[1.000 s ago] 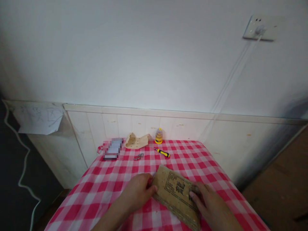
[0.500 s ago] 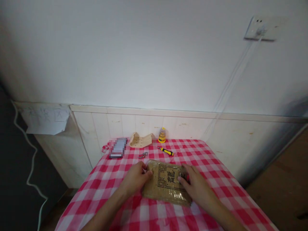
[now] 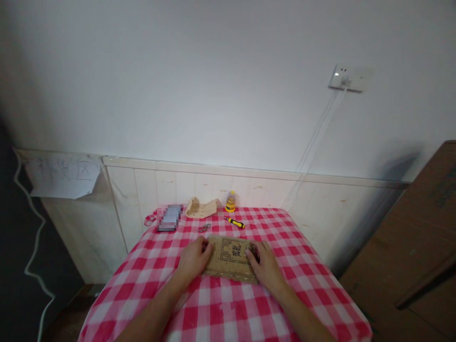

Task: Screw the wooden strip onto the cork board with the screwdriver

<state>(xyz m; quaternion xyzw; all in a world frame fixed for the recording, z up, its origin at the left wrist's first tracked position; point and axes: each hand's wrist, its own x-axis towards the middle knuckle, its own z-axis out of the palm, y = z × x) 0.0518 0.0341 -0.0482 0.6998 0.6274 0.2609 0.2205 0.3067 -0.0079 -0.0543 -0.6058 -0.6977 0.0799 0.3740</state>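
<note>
A flat brown package (image 3: 231,266) with a dark printed border and a large character lies low over the checked cloth, its long front edge toward me. My left hand (image 3: 195,256) grips its left end, thumb on top and fingers curled round the edge. At the right end my right hand (image 3: 266,263) holds it in the same way. Beyond the package are a yellow-and-black screwdriver (image 3: 235,223) and a small metal tool (image 3: 204,228) that I cannot make out clearly. The undersides of the package and the fingertips are hidden.
A curved pale wooden piece (image 3: 201,210) and a yellow bit container (image 3: 231,202) stand by the wall. To their left is a blurred-out phone-like device (image 3: 170,217). The red-and-white cloth (image 3: 213,313) covers the table. A brown panel (image 3: 402,247) leans at right.
The view has shifted, so the wall socket sits lower and further left. Both hands still hold the package, which now looks flatter and less glossy, a little further from me.
</note>
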